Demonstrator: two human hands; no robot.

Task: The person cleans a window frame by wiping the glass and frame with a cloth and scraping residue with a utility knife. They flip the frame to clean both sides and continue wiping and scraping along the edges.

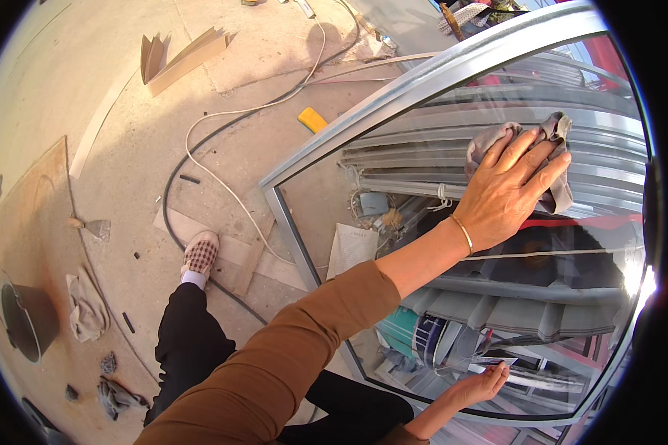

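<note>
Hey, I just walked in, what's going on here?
A person is pressing a bunched grey cloth against a metal-framed glass panel with their left hand, fingers spread over it. Their right hand is curled near the panel's lower edge; whether it grips the small flat thing at its fingertips is hard to tell. Long metal lengths show through the glass. On the floor to the left stands a dark bucket.
</note>
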